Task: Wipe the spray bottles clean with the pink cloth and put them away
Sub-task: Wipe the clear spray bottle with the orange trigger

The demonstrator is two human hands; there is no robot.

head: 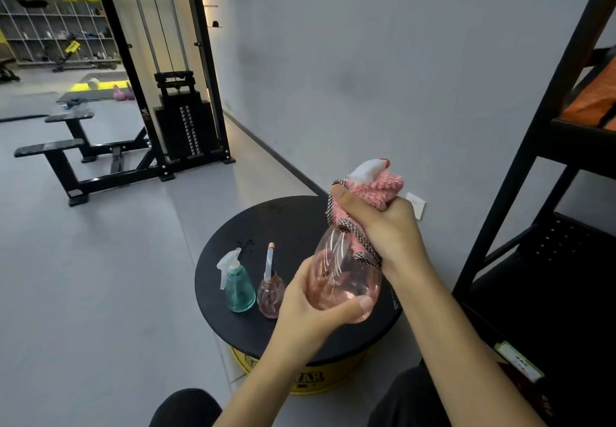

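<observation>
Gleaming clear pink spray bottle (343, 280), neck wrapped in fluffy pink cloth (376, 190).

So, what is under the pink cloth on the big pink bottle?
Only the white spray head with its red tip shows above the pink cloth. The neck of the pink spray bottle is covered, so I cannot see it.

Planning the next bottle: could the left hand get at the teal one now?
Probably not yet: the left hand grips the pink bottle. The teal bottle stands nearby, open from above, so once freed it likely could.
</observation>
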